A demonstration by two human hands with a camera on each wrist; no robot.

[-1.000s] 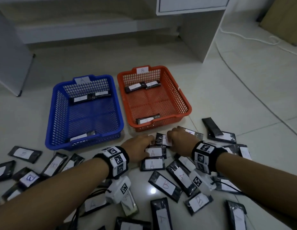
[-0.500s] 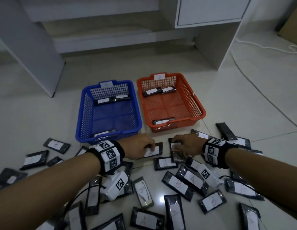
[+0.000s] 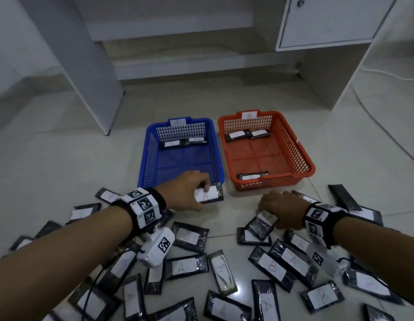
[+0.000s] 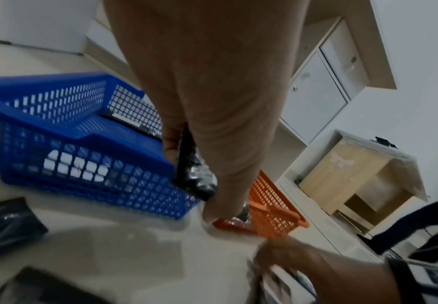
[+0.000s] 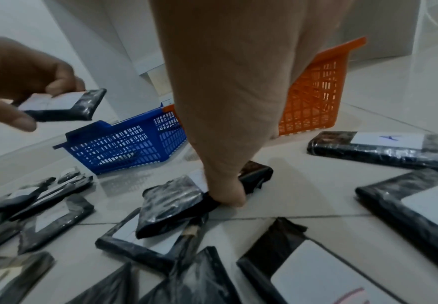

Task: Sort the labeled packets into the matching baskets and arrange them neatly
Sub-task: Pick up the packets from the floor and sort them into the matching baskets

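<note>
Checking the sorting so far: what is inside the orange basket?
Inside the orange basket: two packets at its far wall and one by its near wall. Their label letters are too small to read.

The flat black packet wrapped in crinkled, glossy plastic film (image 3: pixel 209 195) pinched in the left hand's fingers (image 3: pixel 207 186) carries a matt white paper label. Under the right hand's fingers (image 5: pixel 229 195) the shiny film-wrapped black packet (image 5: pixel 171 207) creases and catches the light — same paper label. Beyond the fingertips stand the blue plastic mesh basket (image 3: pixel 215 144) and the orange plastic mesh basket (image 3: pixel 303 156), smooth-rimmed. The pale floor tiles (image 3: pixel 224 225) are polished — reflective.
</note>
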